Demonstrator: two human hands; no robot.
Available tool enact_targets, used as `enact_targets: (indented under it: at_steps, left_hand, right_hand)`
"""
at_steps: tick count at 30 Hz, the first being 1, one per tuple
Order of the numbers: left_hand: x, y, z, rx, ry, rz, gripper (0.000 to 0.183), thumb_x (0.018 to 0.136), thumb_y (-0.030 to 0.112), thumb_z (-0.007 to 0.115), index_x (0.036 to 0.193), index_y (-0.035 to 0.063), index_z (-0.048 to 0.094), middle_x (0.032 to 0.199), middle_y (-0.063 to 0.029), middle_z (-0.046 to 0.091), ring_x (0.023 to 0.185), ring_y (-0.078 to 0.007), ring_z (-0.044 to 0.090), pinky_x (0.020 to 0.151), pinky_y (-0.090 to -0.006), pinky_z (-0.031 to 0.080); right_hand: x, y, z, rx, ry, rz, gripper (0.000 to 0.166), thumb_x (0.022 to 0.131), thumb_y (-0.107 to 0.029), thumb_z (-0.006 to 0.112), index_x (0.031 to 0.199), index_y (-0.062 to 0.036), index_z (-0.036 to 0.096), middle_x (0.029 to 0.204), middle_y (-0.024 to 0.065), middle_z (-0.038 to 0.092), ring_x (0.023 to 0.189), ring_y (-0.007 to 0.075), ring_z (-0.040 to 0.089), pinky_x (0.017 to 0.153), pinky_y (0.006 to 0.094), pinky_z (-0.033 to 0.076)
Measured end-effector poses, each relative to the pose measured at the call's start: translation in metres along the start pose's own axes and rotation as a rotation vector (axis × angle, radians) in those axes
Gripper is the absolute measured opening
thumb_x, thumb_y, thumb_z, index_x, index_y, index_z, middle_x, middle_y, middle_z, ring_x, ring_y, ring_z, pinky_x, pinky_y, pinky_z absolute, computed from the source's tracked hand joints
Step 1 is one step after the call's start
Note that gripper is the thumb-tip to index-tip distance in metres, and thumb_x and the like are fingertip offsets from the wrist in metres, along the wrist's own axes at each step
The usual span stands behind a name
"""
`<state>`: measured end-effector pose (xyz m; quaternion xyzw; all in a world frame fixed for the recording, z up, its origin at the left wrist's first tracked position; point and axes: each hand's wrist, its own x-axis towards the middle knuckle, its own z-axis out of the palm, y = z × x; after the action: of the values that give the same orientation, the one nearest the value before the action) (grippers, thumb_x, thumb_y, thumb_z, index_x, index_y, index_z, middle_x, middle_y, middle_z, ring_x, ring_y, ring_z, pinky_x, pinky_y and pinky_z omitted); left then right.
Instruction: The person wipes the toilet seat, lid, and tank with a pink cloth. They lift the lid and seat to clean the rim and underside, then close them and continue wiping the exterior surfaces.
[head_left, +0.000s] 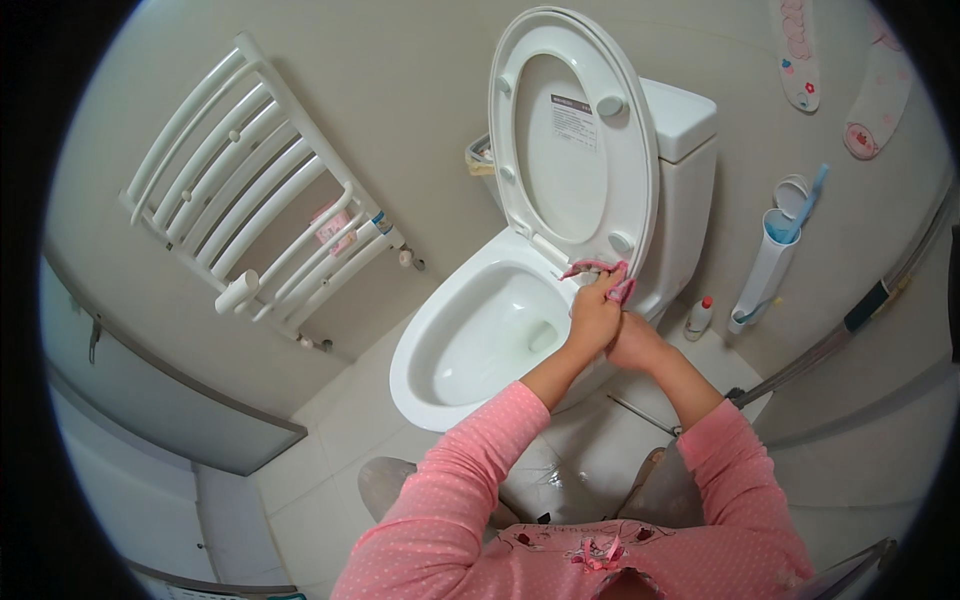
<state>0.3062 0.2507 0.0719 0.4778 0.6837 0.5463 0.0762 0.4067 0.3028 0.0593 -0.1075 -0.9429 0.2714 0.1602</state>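
A white ceramic toilet (417, 375) stands before me with its seat (643, 187) and lid (559, 187) raised. My left hand (596, 319) grips a pink-edged cloth (621, 289) against the rear rim, by the seat hinge. Part of the cloth is covered by the fingers. Close beside it, my right hand (636, 343) sits just behind the left wrist, at the toilet's right side. Its fingers are hidden behind the left hand, so what they touch does not show. Water lies at the bottom of the bowl (480, 330).
A white towel radiator (259, 150) hangs on the left wall. Behind the toilet stands a lined waste bin (487, 169). To the right are a red-capped bottle (699, 319), a white wall holder (766, 270) with a blue-handled brush (814, 199), and a curved metal rail (810, 352).
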Motion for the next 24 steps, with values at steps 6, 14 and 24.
enact_targets:
  at_steps: [6,14,24]
  left_hand:
    - [-0.007,0.001,-0.028,-0.302,-0.151,-0.395,0.017,0.084,0.008,0.047,0.082,0.0004,0.063,0.067,-0.0026,0.056,0.056,-0.0137,0.049,0.051,-0.0327,0.040]
    - [-0.056,-0.009,-0.055,-1.140,0.022,-0.816,0.033,0.096,0.017,0.039,0.111,-0.0025,0.060,0.108,-0.0177,0.066,0.102,-0.0306,0.065,0.092,-0.0414,0.052]
    - [-0.123,-0.007,-0.107,-1.108,-0.279,-0.745,0.034,0.099,0.008,0.048,0.131,-0.0026,0.047,0.125,-0.0140,0.057,0.111,-0.0267,0.060,0.099,-0.0407,0.049]
  right_hand:
    - [-0.010,-0.030,-0.025,0.057,-0.219,0.072,0.014,0.084,-0.014,0.063,0.091,-0.0059,0.071,0.085,0.0164,0.071,0.079,0.0329,0.068,0.074,0.0432,0.053]
    - [-0.038,-0.061,-0.023,0.157,0.055,-0.077,0.026,0.084,-0.020,0.072,0.104,-0.0050,0.069,0.100,0.0119,0.069,0.091,0.0253,0.066,0.079,0.0350,0.051]
    - [-0.043,-0.079,0.036,0.420,0.231,0.093,0.028,0.083,0.001,0.064,0.110,-0.0037,0.069,0.101,0.0134,0.068,0.096,0.0292,0.066,0.085,0.0363,0.052]
